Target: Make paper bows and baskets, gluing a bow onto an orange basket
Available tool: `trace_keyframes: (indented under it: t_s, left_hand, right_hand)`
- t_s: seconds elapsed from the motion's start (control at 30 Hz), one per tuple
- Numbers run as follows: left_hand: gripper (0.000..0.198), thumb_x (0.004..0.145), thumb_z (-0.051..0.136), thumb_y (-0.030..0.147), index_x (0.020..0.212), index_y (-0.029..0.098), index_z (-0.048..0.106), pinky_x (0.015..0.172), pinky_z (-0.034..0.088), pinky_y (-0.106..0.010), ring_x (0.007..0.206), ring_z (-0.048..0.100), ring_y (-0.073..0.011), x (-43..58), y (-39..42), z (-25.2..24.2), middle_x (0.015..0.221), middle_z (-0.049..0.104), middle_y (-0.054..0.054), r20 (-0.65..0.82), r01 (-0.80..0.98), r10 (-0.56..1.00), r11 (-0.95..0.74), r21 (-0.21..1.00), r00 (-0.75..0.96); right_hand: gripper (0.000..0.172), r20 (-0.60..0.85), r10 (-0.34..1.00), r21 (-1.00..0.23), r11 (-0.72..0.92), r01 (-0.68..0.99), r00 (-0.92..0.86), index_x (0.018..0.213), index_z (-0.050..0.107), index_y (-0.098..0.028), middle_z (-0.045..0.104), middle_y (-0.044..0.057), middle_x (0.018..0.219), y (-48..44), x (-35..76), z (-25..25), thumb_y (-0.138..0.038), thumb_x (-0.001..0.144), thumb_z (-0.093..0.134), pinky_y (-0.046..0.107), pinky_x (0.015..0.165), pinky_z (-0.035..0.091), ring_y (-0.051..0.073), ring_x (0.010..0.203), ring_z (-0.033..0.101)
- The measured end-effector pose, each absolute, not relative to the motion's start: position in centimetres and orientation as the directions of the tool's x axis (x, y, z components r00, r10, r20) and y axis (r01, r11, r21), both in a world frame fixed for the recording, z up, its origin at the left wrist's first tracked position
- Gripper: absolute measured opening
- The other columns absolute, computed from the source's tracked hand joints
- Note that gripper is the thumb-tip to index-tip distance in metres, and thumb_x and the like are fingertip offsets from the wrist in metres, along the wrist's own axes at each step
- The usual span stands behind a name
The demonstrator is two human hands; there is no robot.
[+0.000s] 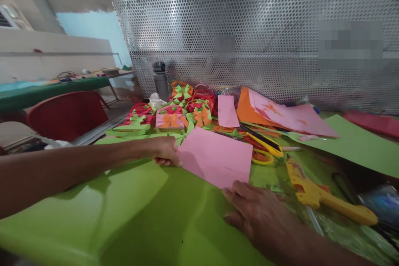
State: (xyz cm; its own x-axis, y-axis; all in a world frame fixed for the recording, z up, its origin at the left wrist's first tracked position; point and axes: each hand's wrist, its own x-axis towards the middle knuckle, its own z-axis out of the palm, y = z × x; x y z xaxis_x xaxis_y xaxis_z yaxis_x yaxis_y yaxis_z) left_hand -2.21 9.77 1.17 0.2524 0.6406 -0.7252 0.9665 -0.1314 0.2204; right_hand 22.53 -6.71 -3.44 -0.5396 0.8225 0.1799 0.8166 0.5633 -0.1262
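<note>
A sheet of pink paper (215, 158) lies at a slant in front of me, slightly raised toward its left corner. My left hand (166, 150) is closed on that corner, fingers curled under. At the near right edge, my right hand (255, 212) touches the paper with its fingertips; the thumb is apart and rests lower, over the green table (140, 208). Just beyond the sheet are scissors with yellow and black handles (263, 145). A yellow glue gun (327, 199) lies to the right of my right hand.
Several small paper bags with bows (171, 117) stand behind the sheet, near a grey bottle (160, 81). Orange paper (245, 106), a narrow pink strip (227, 110) and green paper (364, 141) lie at the back and right. A perforated metal panel (264, 20) rises behind; a red chair (68, 114) is left.
</note>
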Motion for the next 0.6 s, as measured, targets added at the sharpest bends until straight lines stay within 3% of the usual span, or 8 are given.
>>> trace_keyframes:
  t_s: [0.43, 0.6]
  left_hand:
    - [0.023, 0.091, 0.055, 0.035, 0.091, 0.012, 0.059, 0.052, 0.048, -0.022, 0.058, 0.055, -0.0090, -4.6, 10.5, 2.3, 0.077, 0.060, 0.000, -0.699, 0.980, 0.689, -0.101, 0.170, 0.192]
    - [0.023, 0.091, 0.055, 0.033, 0.099, 0.012, 0.059, 0.059, 0.052, -0.027, 0.068, 0.060, -0.0120, -4.3, 10.5, 2.7, 0.088, 0.062, -0.003, -0.716, 0.985, 0.678, -0.082, 0.153, 0.168]
  right_hand:
    - [0.030, 0.217, 0.790, -0.102, 0.603, 0.791, -0.574, 0.106, 0.064, -0.015, 0.067, 0.006, 0.087, -6.8, 22.8, -3.6, -0.027, 0.078, 0.068, 0.033, 0.060, 0.053, 0.022, 0.074, 0.066]
    - [0.027, 0.180, 0.801, -0.124, 0.594, 0.795, -0.571, 0.107, 0.063, -0.015, 0.066, 0.007, 0.092, -6.9, 22.8, -3.7, -0.026, 0.082, 0.064, 0.034, 0.065, 0.053, 0.022, 0.080, 0.066]
